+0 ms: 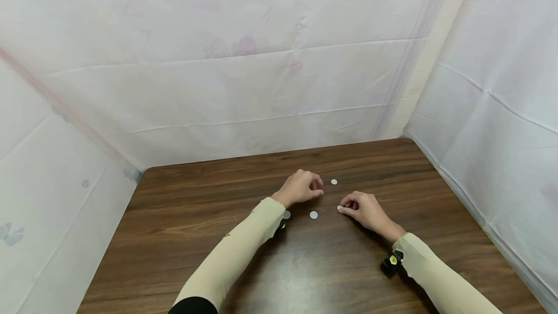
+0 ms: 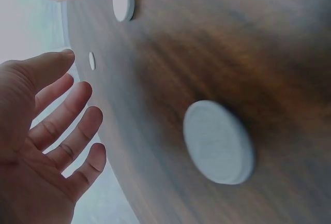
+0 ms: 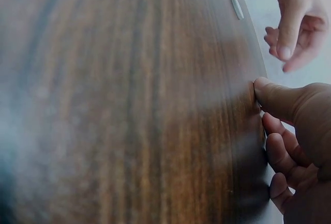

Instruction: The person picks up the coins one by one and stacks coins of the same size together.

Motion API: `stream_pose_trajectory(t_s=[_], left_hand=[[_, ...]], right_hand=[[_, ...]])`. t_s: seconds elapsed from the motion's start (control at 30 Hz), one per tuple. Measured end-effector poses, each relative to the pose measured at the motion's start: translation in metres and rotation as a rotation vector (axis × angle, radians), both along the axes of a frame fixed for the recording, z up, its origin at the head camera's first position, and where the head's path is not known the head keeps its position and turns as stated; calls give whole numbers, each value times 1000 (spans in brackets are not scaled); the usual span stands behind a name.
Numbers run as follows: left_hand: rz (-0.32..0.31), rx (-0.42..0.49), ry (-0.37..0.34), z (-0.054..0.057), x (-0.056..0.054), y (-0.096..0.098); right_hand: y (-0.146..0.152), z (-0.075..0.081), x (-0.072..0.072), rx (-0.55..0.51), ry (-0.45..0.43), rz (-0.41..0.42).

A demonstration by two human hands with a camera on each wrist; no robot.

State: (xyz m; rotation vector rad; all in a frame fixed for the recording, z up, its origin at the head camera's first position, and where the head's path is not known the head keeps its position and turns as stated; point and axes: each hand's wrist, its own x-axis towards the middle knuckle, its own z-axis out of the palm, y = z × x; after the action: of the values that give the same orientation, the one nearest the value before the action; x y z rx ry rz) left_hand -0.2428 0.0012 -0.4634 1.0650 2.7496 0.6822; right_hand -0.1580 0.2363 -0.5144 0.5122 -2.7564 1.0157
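Note:
My right hand [image 1: 366, 211] pinches a small white disc [image 1: 340, 208] between thumb and fingertips, low at the tabletop; in the right wrist view that disc is hidden. My left hand [image 1: 301, 187] hovers above the table, its fingers loosely bent and holding nothing, as the left wrist view also shows. Just right of its fingertips lies a second white disc [image 1: 334, 181]. Another white disc [image 1: 314, 215] lies flat between the two hands. Partly covered by the left cuff is a further disc [image 1: 286, 214], which looks large and thick in the left wrist view [image 2: 220, 144].
The dark brown wooden table [image 1: 183, 217] has rounded far corners. White patterned sheets [image 1: 244, 91] hang behind it and along both sides. A small black wrist camera [image 1: 390, 264] sits by the right cuff.

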Motion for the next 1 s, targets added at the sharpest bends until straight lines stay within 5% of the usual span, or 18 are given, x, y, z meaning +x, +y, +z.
stream_pose_trajectory(t_s=[0.37,1.0], left_hand=[[14,-68,24,4,-15,15],[66,-189,55,-5,-29,45]], right_hand=[[-1,-1,-2,3,3,0],[0,1,0,-5,-12,-5]])
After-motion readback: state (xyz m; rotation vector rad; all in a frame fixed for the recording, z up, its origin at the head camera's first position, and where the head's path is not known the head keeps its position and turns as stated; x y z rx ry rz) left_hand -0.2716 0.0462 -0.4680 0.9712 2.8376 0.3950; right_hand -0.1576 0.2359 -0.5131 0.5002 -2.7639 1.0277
